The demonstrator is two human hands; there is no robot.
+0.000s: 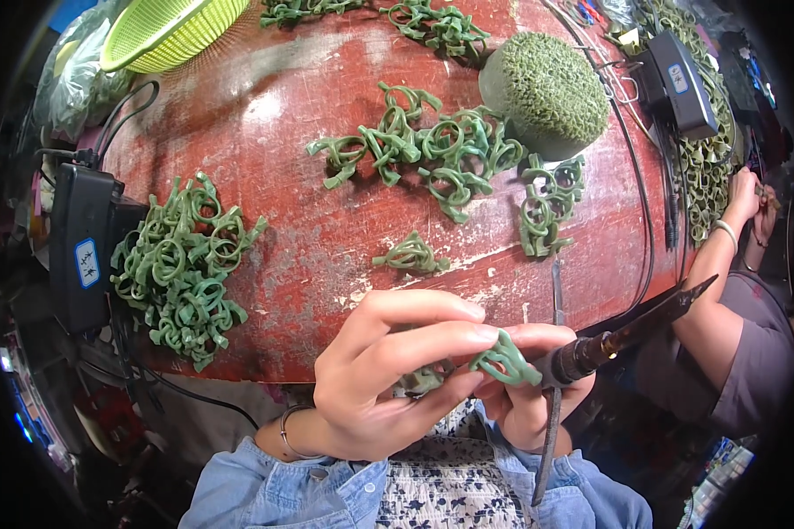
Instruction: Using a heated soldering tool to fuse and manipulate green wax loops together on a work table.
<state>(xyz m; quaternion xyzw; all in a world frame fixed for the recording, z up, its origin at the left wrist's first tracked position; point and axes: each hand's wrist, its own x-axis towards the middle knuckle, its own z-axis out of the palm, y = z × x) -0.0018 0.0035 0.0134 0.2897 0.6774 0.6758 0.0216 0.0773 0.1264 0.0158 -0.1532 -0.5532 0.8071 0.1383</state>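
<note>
A: Where could a hand pass on the red table point(309, 247)?

B: Bare wood lies just beyond the hands, up to the single green ring piece point(410, 256).

A: And the obstacles?

B: A heap of green pieces point(181, 264) and a black box point(84, 242) crowd the left; a central cluster point(423, 150) and green dome point(547, 93) block farther reach.

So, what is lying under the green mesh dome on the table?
Only the worn red table shows around the green mesh dome. Whatever lies beneath is covered.
</note>
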